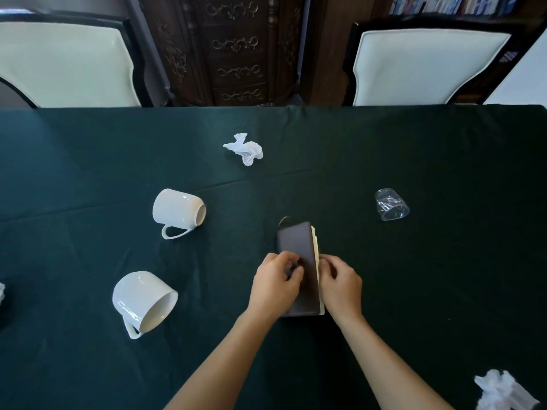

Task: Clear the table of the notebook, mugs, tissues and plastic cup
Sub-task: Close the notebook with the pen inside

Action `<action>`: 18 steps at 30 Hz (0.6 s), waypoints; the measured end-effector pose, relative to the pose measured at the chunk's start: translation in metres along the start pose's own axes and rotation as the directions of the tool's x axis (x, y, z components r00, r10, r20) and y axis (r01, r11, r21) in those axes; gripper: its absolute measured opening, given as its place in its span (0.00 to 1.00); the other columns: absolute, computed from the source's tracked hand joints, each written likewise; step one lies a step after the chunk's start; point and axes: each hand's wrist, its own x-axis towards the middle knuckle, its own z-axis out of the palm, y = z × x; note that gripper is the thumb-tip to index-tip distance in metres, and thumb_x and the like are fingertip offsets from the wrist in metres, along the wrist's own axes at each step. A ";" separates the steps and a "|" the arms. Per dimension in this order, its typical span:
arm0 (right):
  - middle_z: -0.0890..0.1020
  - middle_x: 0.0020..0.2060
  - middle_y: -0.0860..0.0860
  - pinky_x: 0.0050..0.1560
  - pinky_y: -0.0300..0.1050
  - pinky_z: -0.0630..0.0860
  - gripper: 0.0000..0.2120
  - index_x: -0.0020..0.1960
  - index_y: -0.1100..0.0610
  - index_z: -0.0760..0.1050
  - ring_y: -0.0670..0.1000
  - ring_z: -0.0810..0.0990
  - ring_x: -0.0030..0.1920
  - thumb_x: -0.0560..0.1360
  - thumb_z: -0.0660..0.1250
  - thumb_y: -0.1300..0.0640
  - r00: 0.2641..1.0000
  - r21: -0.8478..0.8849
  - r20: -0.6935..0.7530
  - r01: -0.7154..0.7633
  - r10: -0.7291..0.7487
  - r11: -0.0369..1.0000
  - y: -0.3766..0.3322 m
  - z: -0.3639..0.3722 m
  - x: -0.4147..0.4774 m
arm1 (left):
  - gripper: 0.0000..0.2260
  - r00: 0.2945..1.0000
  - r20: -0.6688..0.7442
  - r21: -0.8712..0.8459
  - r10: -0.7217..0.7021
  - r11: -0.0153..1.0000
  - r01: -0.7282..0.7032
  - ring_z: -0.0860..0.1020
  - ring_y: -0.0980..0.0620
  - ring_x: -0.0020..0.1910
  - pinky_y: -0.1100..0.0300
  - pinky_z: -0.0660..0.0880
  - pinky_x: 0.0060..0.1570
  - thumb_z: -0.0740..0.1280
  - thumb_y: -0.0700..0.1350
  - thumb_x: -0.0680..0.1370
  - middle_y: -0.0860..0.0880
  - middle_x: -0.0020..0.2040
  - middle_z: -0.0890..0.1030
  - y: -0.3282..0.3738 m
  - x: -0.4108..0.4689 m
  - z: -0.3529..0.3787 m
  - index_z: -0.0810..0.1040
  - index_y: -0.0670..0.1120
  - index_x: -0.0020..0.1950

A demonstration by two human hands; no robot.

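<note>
Your dark-covered notebook (299, 270) sits near the middle of the green-clothed desk (444, 161), its pages edge facing right, with your left hand (276, 281) closed in a grip on its cover and your right hand (340, 284) pinching the page edge. To its left two white mugs (177, 211) (143, 300) lie on their sides. A clear plastic cup (391, 204) lies tipped to the right, and crumpled tissues rest at the far centre (244, 147), near right corner (500, 390) and left edge (1, 292).
</note>
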 end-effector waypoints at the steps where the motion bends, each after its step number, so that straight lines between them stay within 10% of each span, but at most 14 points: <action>1: 0.86 0.52 0.52 0.53 0.46 0.76 0.11 0.58 0.55 0.84 0.54 0.83 0.54 0.82 0.65 0.56 0.999 0.018 -0.019 -0.041 0.042 0.999 0.004 -0.004 0.002 | 0.12 1.000 0.016 0.074 0.001 0.997 -0.003 0.78 0.52 0.49 0.60 0.76 0.51 0.69 0.49 0.81 0.52 0.55 0.77 -0.001 0.000 0.004 0.81 0.50 0.65; 13: 0.84 0.53 0.49 0.47 0.38 0.75 0.20 0.64 0.54 0.81 0.44 0.80 0.45 0.75 0.76 0.47 0.990 -0.110 0.127 -0.048 0.062 0.993 0.014 -0.008 0.013 | 0.14 0.985 -0.094 0.184 -0.144 0.970 0.159 0.74 0.49 0.62 0.54 0.76 0.48 0.75 0.49 0.78 0.53 0.59 0.70 -0.001 0.002 0.027 0.80 0.54 0.62; 18: 0.86 0.52 0.50 0.48 0.39 0.76 0.20 0.63 0.54 0.82 0.47 0.84 0.49 0.74 0.76 0.47 0.982 -0.087 0.143 -0.108 0.120 0.990 0.014 -0.007 0.017 | 0.33 0.936 -0.079 -0.013 -0.342 0.940 0.342 0.75 0.48 0.58 0.56 0.70 0.53 0.78 0.50 0.74 0.47 0.66 0.74 -0.003 0.008 0.027 0.67 0.51 0.75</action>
